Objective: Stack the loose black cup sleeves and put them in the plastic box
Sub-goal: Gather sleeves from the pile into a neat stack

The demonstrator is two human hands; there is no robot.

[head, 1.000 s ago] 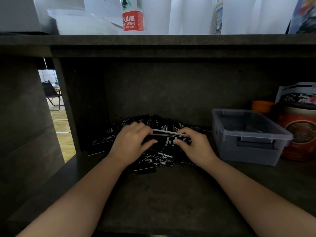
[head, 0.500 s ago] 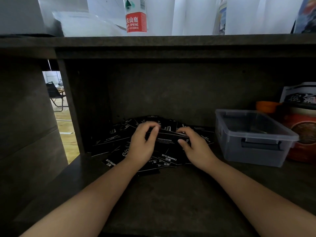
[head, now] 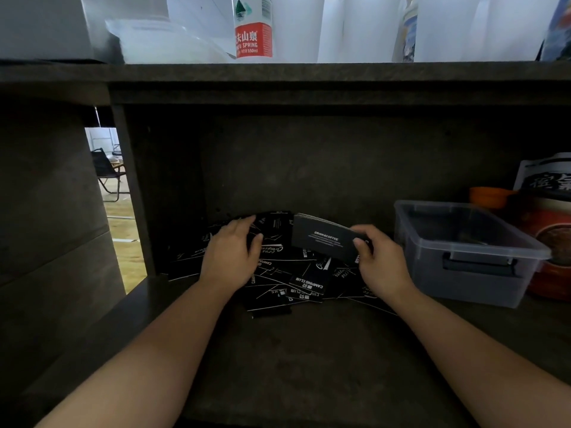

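On the lower shelf [head: 309, 350] of a dark unit, a heap of loose black cup sleeves [head: 296, 273] lies fanned out against the back wall, toward the left end. The right hand [head: 378, 264] pinches a small stack of sleeves [head: 323, 239] by its right end, thumb on the printed face and fingers behind, holding it raised on edge above the heap; how many sleeves are in it is hard to tell in the dim light. The left hand [head: 230, 254] lies palm-down on the left part of the heap, fingers relaxed and spread over the sleeves, gripping nothing that shows. The clear plastic box [head: 463, 273] stands at the right end of the shelf, just beside the heap, open-topped with a dark handle on its front wall. Behind and to its right sit an orange cup [head: 488, 196] and a red-labelled tub [head: 553, 242]. On the upper shelf [head: 309, 72] stands a water bottle [head: 253, 29] with a red label.
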